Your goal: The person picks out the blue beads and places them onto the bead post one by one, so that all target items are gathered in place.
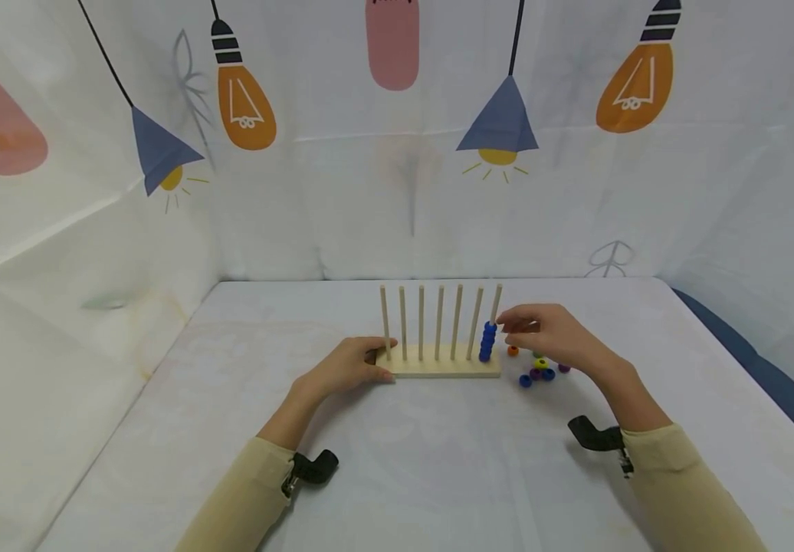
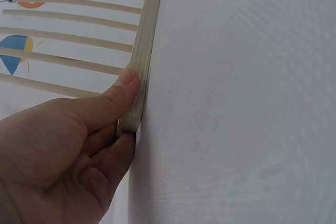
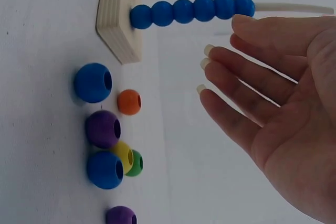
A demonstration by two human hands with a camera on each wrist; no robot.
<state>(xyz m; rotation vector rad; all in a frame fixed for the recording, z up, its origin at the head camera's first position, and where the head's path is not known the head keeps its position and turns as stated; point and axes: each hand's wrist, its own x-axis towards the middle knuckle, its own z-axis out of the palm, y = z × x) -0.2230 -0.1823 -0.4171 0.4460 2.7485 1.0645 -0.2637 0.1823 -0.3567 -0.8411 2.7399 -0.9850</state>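
A pale wooden rack (image 1: 447, 368) with a row of upright pegs stands on the table. My left hand (image 1: 352, 362) grips its left end, thumb on the front edge in the left wrist view. Several blue beads (image 3: 183, 11) are stacked on the rightmost peg (image 1: 497, 303), down to the base. Beside the top bead is my right hand (image 1: 550, 331). In the right wrist view its thumb tip is at that bead's edge, and the other fingers extend loosely with nothing between them. Whether the thumb presses the bead, I cannot tell.
Loose beads lie on the table right of the rack: orange (image 3: 129, 102), yellow (image 3: 123, 154), green (image 3: 135, 163), blue (image 3: 93, 83) and purple (image 3: 103, 129). A white cloth (image 1: 369, 207) printed with lamps hangs behind the white table (image 1: 424, 475).
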